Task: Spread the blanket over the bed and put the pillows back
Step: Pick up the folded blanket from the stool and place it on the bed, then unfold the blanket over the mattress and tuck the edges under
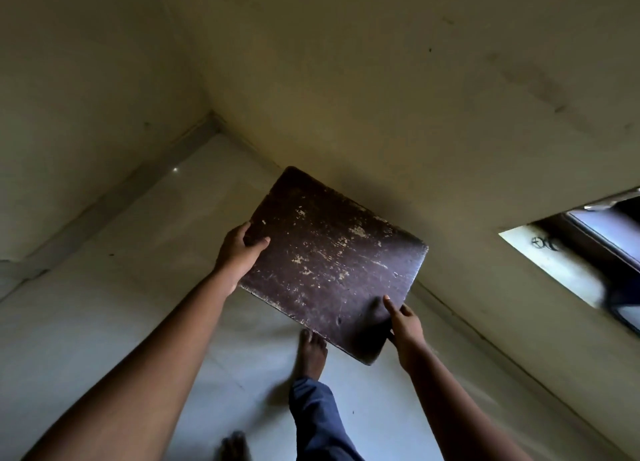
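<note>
Gripping scuffed brown board point(329, 259) (stool top? too dim) with left hand point(242, 249) and right hand point(405, 325); shallow pinch, could drop onto bare foot point(311, 353).

Scuffed dark brown board point(329, 263), maybe a stool top, too dim to say. Left hand point(239, 252) grips its left edge, right hand point(407, 325) pinches the near corner. Bare foot point(311, 353) underneath on the pale floor point(138, 287).

Dark board point(332, 263) scuffed, matt; floor point(114, 287) glossy tile.
</note>
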Demonstrator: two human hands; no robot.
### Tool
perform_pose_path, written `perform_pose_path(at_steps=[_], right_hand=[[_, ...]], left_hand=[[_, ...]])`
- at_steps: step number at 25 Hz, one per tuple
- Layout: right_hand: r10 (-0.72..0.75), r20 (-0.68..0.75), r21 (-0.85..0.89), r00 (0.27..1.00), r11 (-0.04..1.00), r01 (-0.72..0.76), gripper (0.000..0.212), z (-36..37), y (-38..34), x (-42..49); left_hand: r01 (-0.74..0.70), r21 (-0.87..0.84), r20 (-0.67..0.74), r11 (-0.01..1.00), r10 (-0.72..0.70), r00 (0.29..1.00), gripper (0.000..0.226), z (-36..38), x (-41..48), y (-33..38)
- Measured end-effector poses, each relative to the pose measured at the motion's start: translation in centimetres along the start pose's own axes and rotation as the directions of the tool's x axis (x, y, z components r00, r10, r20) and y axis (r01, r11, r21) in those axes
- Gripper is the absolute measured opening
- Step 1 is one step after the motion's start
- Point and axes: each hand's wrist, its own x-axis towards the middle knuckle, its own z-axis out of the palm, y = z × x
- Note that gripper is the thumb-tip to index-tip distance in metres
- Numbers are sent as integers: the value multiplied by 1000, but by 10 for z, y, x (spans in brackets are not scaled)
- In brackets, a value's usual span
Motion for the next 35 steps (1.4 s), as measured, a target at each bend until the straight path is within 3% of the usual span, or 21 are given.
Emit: perform_pose_path(at_steps=[4, 6, 8, 11, 15, 18, 21, 24, 26, 27, 29, 31, 33, 35], right_hand=[[-80, -42, -206, 996, 976, 69, 42, -13, 14, -27], [-127, -4, -300, 992, 946, 120, 37, -18, 27, -55], [-130, 101, -375, 986, 913, 159, 27, -18, 44, -94], [-125, 327, -587, 937, 750, 305, 19, -7, 82, -180], [-79, 618, -606, 782, 586, 538, 22, 19, 124, -287], [14, 826, -524, 563, 389, 758, 23, 37, 153, -354], [169, 922, -383, 349, 253, 888, 25, 51, 179, -399], [253, 939, -293, 233, 233, 927, 27, 64, 207, -429], [328, 929, -259, 174, 239, 936, 23, 71, 236, -454], [363, 920, -244, 148, 236, 941, 21, 73, 252, -468], [419, 904, -203, 88, 239, 950, 17, 78, 285, -498], [446, 894, -149, 30, 234, 961, 13, 88, 316, -529], [475, 879, -64, -43, 208, 976, 11, 104, 344, -560], [477, 873, 32, -99, 146, 989, 20, 129, 375, -593]], left_hand=[[11, -90, 78, 996, -4, 997, 44, -13, -65, -26], [23, -87, 174, 996, -7, 985, 38, -23, -112, -49], [50, -91, 228, 995, -28, 973, 33, -39, -165, -77], [89, -135, 186, 987, -63, 981, 31, -88, -271, -123], [72, -209, 16, 975, -70, 997, 21, -160, -406, -177], [77, -330, -239, 941, -162, 957, 23, -199, -504, -215], [36, -488, -472, 872, -298, 829, 26, -191, -600, -230], [43, -569, -565, 821, -428, 705, 50, -146, -679, -241], [112, -554, -567, 825, -473, 674, 51, -118, -730, -263], [151, -557, -586, 817, -515, 625, 53, -113, -754, -277], [132, -627, -654, 768, -610, 448, 59, -115, -798, -296], [-13, -724, -670, 690, -698, 253, 51, -123, -824, -316], [-137, -779, -626, 612, -770, 121, 47, -132, -834, -345], [-198, -806, -578, 558, -814, 57, 54, -147, -833, -377]])
